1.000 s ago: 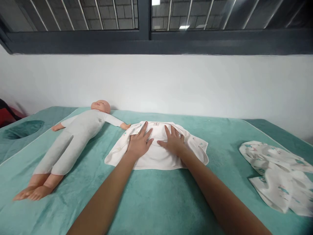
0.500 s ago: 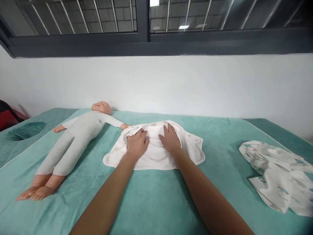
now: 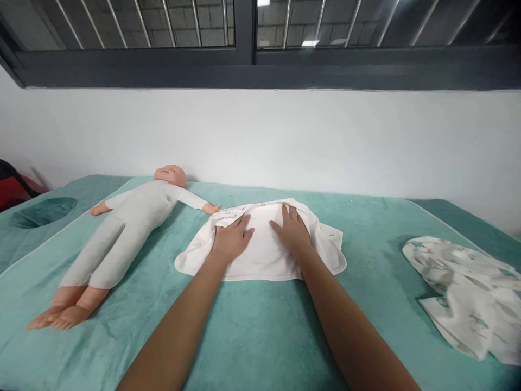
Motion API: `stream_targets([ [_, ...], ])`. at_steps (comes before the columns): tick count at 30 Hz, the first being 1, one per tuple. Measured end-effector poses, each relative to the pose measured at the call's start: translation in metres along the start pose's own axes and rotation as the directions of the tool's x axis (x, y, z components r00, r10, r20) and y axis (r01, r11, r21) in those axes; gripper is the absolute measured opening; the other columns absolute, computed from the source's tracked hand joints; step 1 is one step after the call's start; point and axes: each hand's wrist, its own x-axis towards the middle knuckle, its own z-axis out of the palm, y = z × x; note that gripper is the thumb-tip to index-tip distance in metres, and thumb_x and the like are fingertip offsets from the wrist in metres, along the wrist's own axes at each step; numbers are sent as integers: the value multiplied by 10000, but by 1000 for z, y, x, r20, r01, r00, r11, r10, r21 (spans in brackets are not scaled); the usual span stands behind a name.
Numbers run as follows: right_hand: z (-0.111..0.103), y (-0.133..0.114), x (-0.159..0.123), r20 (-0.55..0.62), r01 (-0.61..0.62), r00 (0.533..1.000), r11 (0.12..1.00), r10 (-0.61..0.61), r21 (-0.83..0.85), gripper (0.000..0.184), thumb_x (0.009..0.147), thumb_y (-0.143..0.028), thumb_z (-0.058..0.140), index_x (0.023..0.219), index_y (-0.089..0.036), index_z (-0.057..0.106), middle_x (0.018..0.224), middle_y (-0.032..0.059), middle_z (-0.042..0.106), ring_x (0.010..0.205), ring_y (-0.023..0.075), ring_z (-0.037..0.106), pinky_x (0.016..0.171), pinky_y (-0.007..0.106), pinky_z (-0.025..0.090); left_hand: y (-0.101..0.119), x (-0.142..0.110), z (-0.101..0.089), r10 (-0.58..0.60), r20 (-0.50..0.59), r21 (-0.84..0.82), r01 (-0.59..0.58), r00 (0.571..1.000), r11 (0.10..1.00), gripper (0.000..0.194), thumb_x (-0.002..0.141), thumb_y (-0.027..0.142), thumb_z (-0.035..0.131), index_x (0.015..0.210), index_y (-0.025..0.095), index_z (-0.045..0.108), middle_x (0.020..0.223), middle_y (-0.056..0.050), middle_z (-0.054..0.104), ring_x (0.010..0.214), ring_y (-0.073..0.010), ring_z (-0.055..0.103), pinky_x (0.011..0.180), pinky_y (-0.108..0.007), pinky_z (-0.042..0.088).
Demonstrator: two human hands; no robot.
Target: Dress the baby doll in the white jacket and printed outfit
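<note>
A small white baby garment [image 3: 260,255] lies spread on the teal mattress cover [image 3: 252,331] in the middle. My left hand [image 3: 230,239] rests flat on its left half, fingers stretched out toward the far edge. My right hand [image 3: 292,231] lies flat on its right half, fingers apart. Neither hand grips the cloth. A baby doll [image 3: 126,228] in a pale grey suit lies on its back to the left, its outstretched hand close to the garment's upper left corner.
A crumpled white patterned cloth [image 3: 464,296] lies at the right side of the bed. A white wall [image 3: 285,141] and a dark window frame [image 3: 260,68] stand behind. A red and dark object [image 3: 12,190] sits at the far left.
Both hands have slid back and forth over the garment; the left fingers, curled half a second ago, are stretched flat again. The garment's top edge has bunched up slightly.
</note>
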Motion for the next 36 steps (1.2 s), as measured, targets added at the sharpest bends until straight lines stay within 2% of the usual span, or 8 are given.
stream_targets([
  [3, -2, 3, 0, -36, 15, 999, 999, -16, -30, 713, 931, -500, 393, 1530, -158, 215, 1585, 96, 201, 1370, 313, 334, 1100, 398, 317, 1, 1, 0, -14, 28, 4, 14, 999, 1000, 551, 959, 533, 265, 1455, 319, 372, 1497, -27, 432, 1343, -286, 430, 1108, -591, 265],
  [11, 2, 4, 4, 77, 57, 996, 997, -53, -56, 610, 967, -472, 314, 1459, -115, 364, 1520, 115, 351, 1327, 283, 402, 1086, 382, 333, 0, 7, 1, -34, 169, 43, 27, 985, 999, 590, 957, 566, 190, 1480, 327, 326, 1525, -16, 385, 1339, -300, 435, 1091, -612, 277],
  [16, -2, -1, -2, 70, 131, 989, 989, -127, -68, 556, 992, -396, 280, 1468, -118, 354, 1534, 115, 335, 1357, 256, 379, 1090, 374, 332, 1, 4, 1, 1, 122, 67, -9, 993, 998, 567, 968, 529, 206, 1473, 311, 344, 1528, -33, 378, 1353, -291, 423, 1057, -603, 340],
  [19, -3, -5, -13, 60, 300, 954, 949, -295, -103, 551, 989, -350, 329, 1482, -106, 337, 1570, 122, 255, 1424, 257, 279, 1149, 391, 248, 0, -2, 2, 64, 53, 88, -68, 997, 994, 535, 985, 466, 226, 1457, 270, 386, 1530, -67, 367, 1372, -277, 400, 1077, -588, 323],
  [22, -2, -4, -30, 103, 469, 882, 878, -460, -91, 549, 1002, -356, 313, 1478, -84, 346, 1564, 140, 259, 1457, 244, 211, 1179, 415, 189, 0, -18, 3, 150, 30, 100, -152, 988, 983, 533, 994, 449, 224, 1455, 242, 394, 1548, -95, 321, 1401, -268, 356, 1094, -577, 305],
  [26, -10, 9, -65, 165, 528, 838, 849, -519, -13, 646, 990, -522, 294, 1476, -102, 357, 1564, 139, 255, 1464, 253, 196, 1173, 443, 223, 0, -57, -4, 263, 43, 71, -265, 964, 962, 538, 994, 476, 244, 1473, 261, 363, 1548, -72, 327, 1449, -245, 262, 1162, -541, 202],
  [30, -30, 31, -107, 164, 592, 789, 804, -593, 57, 681, 959, -601, 326, 1493, -177, 336, 1568, 93, 263, 1459, 235, 220, 1178, 445, 237, -7, -100, -17, 343, 62, 7, -344, 937, 939, 548, 971, 520, 324, 1477, 310, 337, 1550, -34, 336, 1437, -226, 292, 1173, -499, 206],
  [36, -51, 50, -135, -4, 544, 839, 839, -544, 9, 339, 972, -401, 464, 1230, -228, 602, 1312, 59, 579, 1222, 216, 505, 996, 375, 438, -14, -124, -29, 325, -80, 6, -326, 942, 946, 314, 941, 202, 433, 1184, 229, 628, 1276, -55, 624, 1213, -208, 525, 1096, -435, 338],
])
